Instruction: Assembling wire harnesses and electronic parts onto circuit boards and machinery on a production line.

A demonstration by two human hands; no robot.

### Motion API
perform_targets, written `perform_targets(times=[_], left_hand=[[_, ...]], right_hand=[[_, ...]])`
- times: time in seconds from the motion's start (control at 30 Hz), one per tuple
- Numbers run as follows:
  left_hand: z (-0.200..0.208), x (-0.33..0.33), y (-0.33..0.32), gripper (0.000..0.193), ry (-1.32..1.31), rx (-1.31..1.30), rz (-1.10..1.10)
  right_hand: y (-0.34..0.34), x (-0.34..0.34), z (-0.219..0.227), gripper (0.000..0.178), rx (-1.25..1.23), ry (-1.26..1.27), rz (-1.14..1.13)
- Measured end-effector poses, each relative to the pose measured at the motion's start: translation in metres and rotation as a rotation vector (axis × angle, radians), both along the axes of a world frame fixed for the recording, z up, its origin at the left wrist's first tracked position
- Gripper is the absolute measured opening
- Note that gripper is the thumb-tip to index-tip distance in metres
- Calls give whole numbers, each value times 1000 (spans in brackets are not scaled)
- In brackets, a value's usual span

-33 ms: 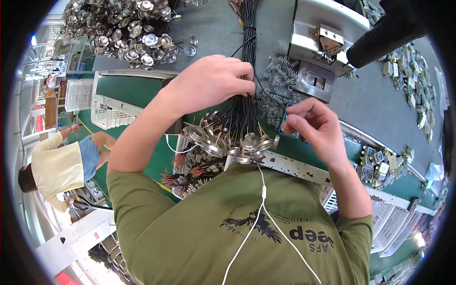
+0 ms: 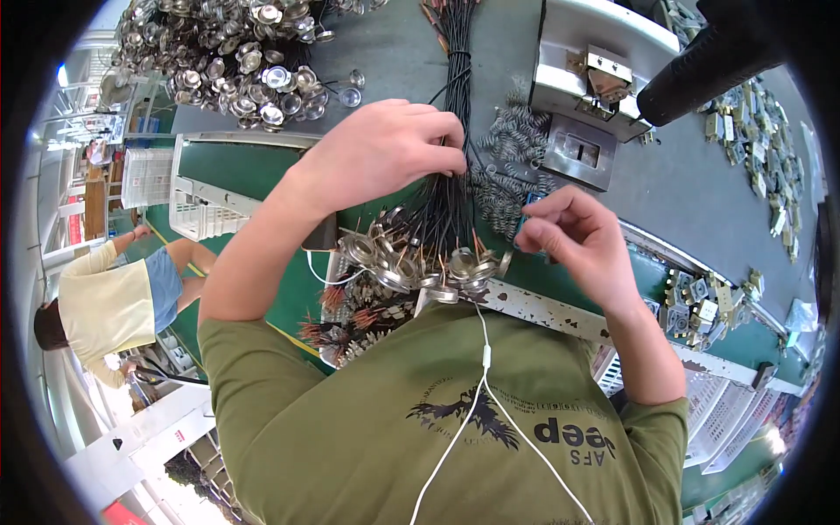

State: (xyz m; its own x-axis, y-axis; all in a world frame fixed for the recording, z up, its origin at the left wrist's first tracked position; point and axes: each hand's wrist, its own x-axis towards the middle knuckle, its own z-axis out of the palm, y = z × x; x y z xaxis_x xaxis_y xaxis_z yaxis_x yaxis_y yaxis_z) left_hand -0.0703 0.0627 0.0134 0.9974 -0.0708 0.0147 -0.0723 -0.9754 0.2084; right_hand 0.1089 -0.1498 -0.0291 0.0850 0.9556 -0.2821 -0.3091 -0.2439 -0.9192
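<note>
My left hand (image 2: 381, 156) is closed on black wires (image 2: 457, 96) at the edge of a long bundle running from the far side of the bench toward me. At the near end of the bundle, round metal cups (image 2: 385, 262) and bare copper-coloured wire tips hang over the bench edge. My right hand (image 2: 582, 245) is closed, thumb and forefinger pinched together; what they hold, if anything, is too small to make out. Beside its fingertips is a small blue container (image 2: 531, 199), partly hidden by the hand. A heap of metal springs (image 2: 507, 144) lies between my hands.
A metal fixture (image 2: 591, 74) with a slotted block (image 2: 577, 150) stands at far right, under a black cylindrical tool (image 2: 709, 74). More metal cups (image 2: 254, 70) pile up at far left. Small metal-and-plastic parts (image 2: 757, 149) lie at right. A person (image 2: 114, 297) is at left.
My left hand has shifted very slightly left along with the wires. The right hand's fingertips have moved slightly, with the pinch kept. Little else differs.
</note>
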Motion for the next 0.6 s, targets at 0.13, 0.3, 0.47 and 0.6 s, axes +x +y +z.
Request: perform_targets(times=[0.13, 0.3, 0.47, 0.6], left_hand=[[10, -5, 11, 18, -162, -183, 97], [4, 5, 7, 23, -204, -425, 214], [-7, 26, -16, 21, -102, -311, -71], [-13, 39, -25, 28, 32, -336, -41]], right_hand=[[-7, -9, -12, 16, -15, -136, 160], [-6, -15, 3, 12, 98, -386, 150], [-31, 12, -5, 17, 133, -606, -100], [-30, 20, -3, 42, 126, -333, -290]])
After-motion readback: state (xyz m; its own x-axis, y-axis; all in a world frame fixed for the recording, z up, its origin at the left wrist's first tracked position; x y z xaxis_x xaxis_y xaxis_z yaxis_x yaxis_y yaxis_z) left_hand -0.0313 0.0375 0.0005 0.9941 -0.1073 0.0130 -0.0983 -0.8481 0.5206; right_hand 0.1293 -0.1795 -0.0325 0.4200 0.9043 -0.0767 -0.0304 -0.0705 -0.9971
